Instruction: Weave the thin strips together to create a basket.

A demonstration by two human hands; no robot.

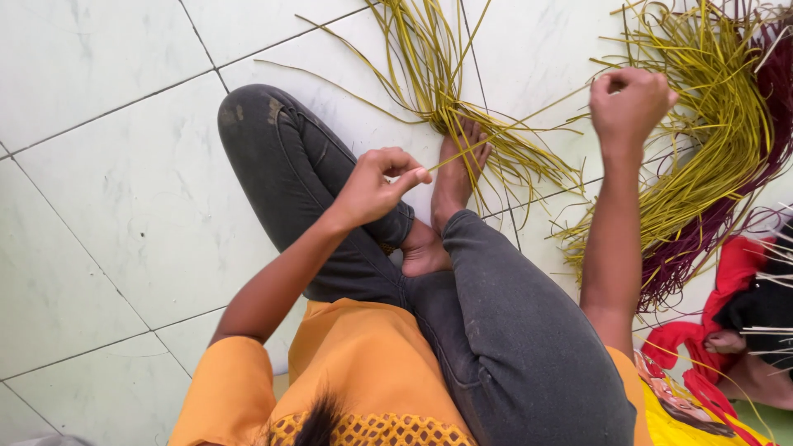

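Note:
I sit cross-legged on a pale tiled floor in dark grey trousers and an orange top. My left hand (376, 183) pinches one end of a thin yellow-green strip (512, 128) above my knee. My right hand (629, 101) is closed in a fist on the same strip's other end, raised to the right, so the strip runs taut between both hands. A loose bundle of yellow-green strips (446, 91) lies under my bare foot (457, 177).
A larger curved heap of yellow-green strips (710, 124) lies at the right with dark maroon strips (727, 215) along its edge. Another person in red clothing (727, 289) sits at the far right, holding pale strips. A printed yellow mat (677, 413) lies at bottom right.

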